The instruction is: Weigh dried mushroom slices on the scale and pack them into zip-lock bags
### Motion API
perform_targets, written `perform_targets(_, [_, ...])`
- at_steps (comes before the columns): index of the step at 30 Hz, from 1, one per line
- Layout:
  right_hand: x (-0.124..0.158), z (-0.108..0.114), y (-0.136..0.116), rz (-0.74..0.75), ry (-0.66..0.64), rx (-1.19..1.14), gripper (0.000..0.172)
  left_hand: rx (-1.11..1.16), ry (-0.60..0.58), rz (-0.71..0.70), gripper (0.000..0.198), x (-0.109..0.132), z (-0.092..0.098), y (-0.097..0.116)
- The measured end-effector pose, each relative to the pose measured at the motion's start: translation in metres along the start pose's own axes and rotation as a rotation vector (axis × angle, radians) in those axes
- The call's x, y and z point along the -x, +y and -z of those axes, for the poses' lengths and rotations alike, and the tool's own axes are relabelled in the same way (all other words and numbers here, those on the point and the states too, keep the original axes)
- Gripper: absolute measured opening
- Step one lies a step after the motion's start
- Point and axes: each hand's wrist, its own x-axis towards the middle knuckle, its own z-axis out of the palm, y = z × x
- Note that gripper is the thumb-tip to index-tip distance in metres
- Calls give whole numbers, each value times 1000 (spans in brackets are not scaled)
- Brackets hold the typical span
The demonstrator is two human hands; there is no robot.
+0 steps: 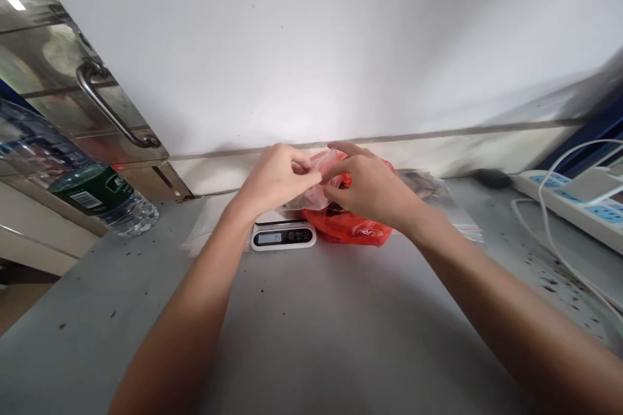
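My left hand point(277, 175) is closed, its thumb and fingertips pinching the edge of a clear plastic bag point(315, 198). From the other side my right hand point(367, 185) meets it, thumb and index finger at the same bag's edge, the other fingers lifted apart. Behind and below the right hand lies an open red plastic bag point(357, 228) with dark contents, partly covered by my fingers. A small white digital scale point(283, 237) sits beneath my left wrist, its display lit. Its weighing surface is mostly hidden by my left hand.
Flat clear bags point(209, 224) lie left of the scale. Another filled clear bag point(428, 191) rests at the right. A water bottle point(92, 181) stands at left. A power strip point(574, 201) with white cables is at right, near dark crumbs on the grey tabletop point(311, 324).
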Motion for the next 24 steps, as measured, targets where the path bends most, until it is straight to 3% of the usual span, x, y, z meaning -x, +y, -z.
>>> perform_targets(3, [0,4,2,-132,-62,-4,10,-47,-12,-103,19,-2,5,-4])
perform_targets(6, [0,9,9,-135,-75,-42,58,-23,77,-137,14,-5,8,-9])
perform_targets(10, [-2,15,17,-6,16,-119,80,90,390,15,26,-12,8,-24])
perform_targets(13, [-4,26,19,36,50,-167,90,460,227,234,45,-17,5,-39])
perform_targets(16, [-4,43,24,30,18,-190,95,781,110,244,35,-22,1,-49])
perform_targets(19, [-2,65,38,-21,-80,-114,78,802,99,200,13,-25,-3,-53])
perform_targets(22, [2,87,56,-130,-244,-9,36,712,167,187,19,-30,-4,-50])
perform_targets(24, [5,98,67,-212,-341,16,24,676,226,197,12,-36,-4,-43])
